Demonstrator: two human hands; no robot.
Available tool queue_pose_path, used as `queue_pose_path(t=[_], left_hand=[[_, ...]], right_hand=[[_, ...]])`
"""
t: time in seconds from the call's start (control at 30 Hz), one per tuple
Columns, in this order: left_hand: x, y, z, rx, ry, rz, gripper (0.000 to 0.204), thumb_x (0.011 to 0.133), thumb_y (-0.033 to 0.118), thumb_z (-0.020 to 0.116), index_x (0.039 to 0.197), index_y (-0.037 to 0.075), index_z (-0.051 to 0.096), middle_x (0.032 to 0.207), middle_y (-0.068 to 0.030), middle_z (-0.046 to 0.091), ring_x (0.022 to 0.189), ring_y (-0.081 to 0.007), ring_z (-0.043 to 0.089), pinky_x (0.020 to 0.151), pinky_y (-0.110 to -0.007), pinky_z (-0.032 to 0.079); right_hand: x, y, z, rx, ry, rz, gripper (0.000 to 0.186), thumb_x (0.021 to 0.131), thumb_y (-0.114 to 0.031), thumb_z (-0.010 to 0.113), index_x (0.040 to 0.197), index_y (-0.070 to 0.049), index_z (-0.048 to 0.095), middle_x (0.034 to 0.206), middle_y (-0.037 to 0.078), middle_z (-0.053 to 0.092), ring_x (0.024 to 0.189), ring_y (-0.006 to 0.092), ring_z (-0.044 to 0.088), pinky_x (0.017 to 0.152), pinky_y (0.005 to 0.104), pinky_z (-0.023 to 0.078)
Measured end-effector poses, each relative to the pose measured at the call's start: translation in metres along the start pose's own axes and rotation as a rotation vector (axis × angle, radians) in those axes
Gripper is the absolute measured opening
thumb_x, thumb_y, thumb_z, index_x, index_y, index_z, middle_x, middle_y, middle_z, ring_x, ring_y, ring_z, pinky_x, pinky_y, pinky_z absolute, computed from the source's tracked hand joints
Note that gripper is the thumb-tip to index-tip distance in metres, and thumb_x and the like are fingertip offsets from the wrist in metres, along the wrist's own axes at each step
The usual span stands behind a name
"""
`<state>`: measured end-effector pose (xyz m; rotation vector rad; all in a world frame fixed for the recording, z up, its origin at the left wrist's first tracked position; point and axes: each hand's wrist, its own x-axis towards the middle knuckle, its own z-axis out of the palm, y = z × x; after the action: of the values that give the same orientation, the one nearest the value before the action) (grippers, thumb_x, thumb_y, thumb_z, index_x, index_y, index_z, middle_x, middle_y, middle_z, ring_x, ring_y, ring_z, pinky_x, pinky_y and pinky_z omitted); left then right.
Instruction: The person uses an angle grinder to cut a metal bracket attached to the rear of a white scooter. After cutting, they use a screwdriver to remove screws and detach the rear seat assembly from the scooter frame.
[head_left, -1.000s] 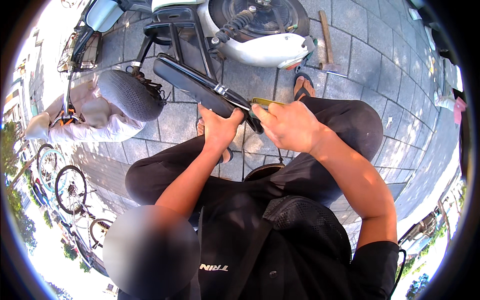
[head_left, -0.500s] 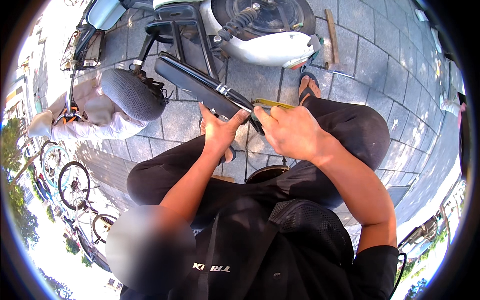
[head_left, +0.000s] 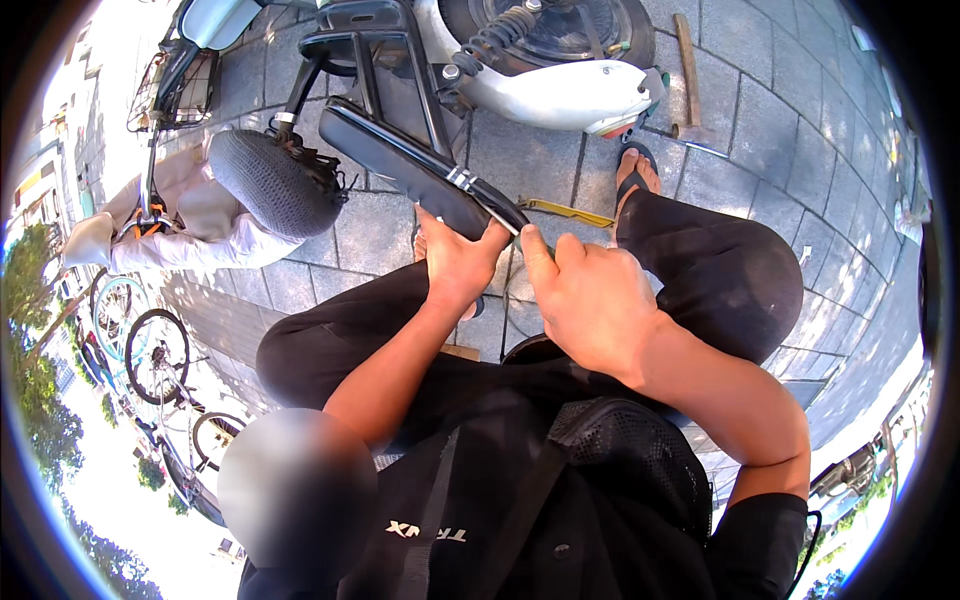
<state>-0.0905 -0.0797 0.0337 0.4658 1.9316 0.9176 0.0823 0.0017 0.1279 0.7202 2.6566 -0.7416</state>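
My left hand (head_left: 462, 262) is closed around the lower end of a long black padded bar (head_left: 395, 160), holding it tilted from upper left to lower right. Silver bands (head_left: 462, 180) wrap its upper edge. Close by, my right hand (head_left: 595, 295) is closed with its index finger stretched along what looks like a screwdriver (head_left: 506, 224). The slim silver shaft lies at the bar's lower end beside my left thumb, while my right hand mostly hides the handle. Beyond the bar stands a black metal frame (head_left: 435, 110) on a scooter.
A white scooter panel (head_left: 560, 97) and wheel (head_left: 560, 30) are ahead. On the paving lie a yellow tool (head_left: 567, 211) and a wooden-handled hammer (head_left: 688, 80). A grey knit-covered seat (head_left: 275, 185) stands at left, with parked bicycles (head_left: 158, 355) farther behind.
The view has shifted slightly, so the scene sits more to the right. My right hand has drawn a little lower, away from the yellow tool. My left hand still holds the bar.
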Motion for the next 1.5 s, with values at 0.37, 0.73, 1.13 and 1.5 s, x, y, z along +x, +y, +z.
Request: queue_pose_path(t=[0.37,0.73,1.13,1.5], left_hand=[[0.004,-0.024,-0.003,0.009,-0.02,0.111,0.066,0.089,0.007,0.081,0.137,-0.005,0.037,0.12,-0.0134,0.067,0.107,-0.0204,0.068,0.096,-0.036,0.055],[0.008,-0.046,-0.007,0.127,0.046,0.222,0.07,0.093,0.013,0.082,0.144,-0.007,0.039,0.122,-0.0167,0.068,0.111,-0.0233,0.068,0.1,-0.039,0.056],[0.009,-0.039,-0.006,0.104,0.011,0.184,0.065,0.092,0.012,0.081,0.14,-0.007,0.042,0.117,-0.0152,0.068,0.107,-0.0222,0.069,0.096,-0.038,0.057],[0.011,-0.042,-0.009,0.167,0.055,0.193,0.072,0.085,0.017,0.086,0.139,-0.005,0.043,0.126,-0.0171,0.066,0.113,-0.0256,0.068,0.1,-0.038,0.055]], right_hand=[[0.016,0.021,0.014,-0.151,0.066,-0.143,0.063,0.087,-0.014,0.071,0.146,0.005,0.06,0.094,0.012,0.068,0.078,0.0257,0.075,0.065,0.0379,0.059],[0.021,0.052,0.007,0.12,0.059,-0.154,0.051,0.095,-0.023,0.072,0.141,-0.001,0.063,0.096,0.014,0.074,0.077,0.0342,0.076,0.069,0.0444,0.06],[0.019,0.03,-0.002,0.131,-0.072,-0.042,0.049,0.094,-0.018,0.069,0.136,0.007,0.062,0.103,0.019,0.076,0.089,0.036,0.078,0.076,0.0448,0.063],[0.016,-0.017,0.017,-0.015,0.051,0.053,0.065,0.088,-0.01,0.07,0.148,0.01,0.055,0.102,0.021,0.07,0.077,0.0332,0.076,0.067,0.0417,0.063]])
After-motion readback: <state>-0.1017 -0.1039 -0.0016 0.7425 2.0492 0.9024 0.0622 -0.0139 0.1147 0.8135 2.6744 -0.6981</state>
